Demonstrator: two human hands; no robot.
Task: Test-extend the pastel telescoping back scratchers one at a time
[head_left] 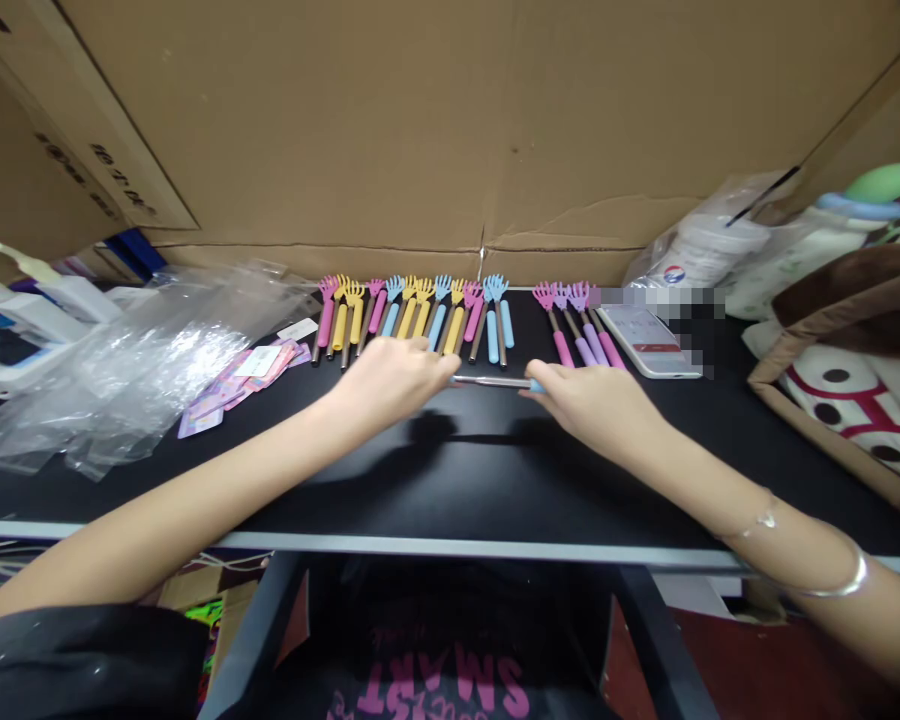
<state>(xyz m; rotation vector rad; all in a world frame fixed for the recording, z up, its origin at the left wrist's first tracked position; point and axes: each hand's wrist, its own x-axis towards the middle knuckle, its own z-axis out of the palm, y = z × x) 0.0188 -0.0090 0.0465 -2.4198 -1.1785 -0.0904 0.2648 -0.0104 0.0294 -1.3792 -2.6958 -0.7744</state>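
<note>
Over the middle of the black desk, my left hand (401, 375) and my right hand (596, 402) grip opposite ends of one telescopic back scratcher (499, 381). Its thin metal rod lies level between them, with a little blue showing at my right fingers and by the left ones. Both ends are mostly hidden inside my closed hands. Behind my left hand stretches a row of pink, yellow and blue back scratchers (421, 312), claws pointing away from me. A smaller group of pink and purple back scratchers (566, 335) lies just beyond my right hand.
Clear plastic bags (142, 350) and small printed cards (244, 380) lie to the left. At the right are a phone (649, 345), a bagged cup (712, 250) and a brown-trimmed bag (847, 400). A cardboard wall (420, 130) closes off the back.
</note>
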